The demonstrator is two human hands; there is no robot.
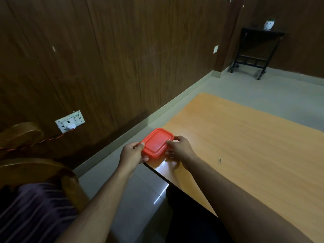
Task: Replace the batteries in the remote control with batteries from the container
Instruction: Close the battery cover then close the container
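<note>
Two hands meet on a small red container [157, 142] at the near left corner of the orange wood-grain counter [245, 146], the widest surface we see, which runs away to the right beside a grey tiled floor [254, 88] and a dark panelled wall [108, 55]. In the far corner of the room a black wheeled stand [257, 48] carries a small white pot [269, 24]. At lower left we see the curved back of a wooden chair [36, 171]. A white wall socket [70, 121] holds a plug with a red twisted cord [45, 140] trailing to the left.

Our left hand [131, 153] is closed on the container's left side, thumb pressed on the lid's rim and fingers wrapped below. Our right hand [179, 148] clamps the right side, thumb on top of the lid edge, fingers curled against the wall beneath. The lid is on, flat and rectangular with rounded corners. We cannot tell whether the container rests on the counter's corner or is held just above it. Its contents are hidden.
</note>
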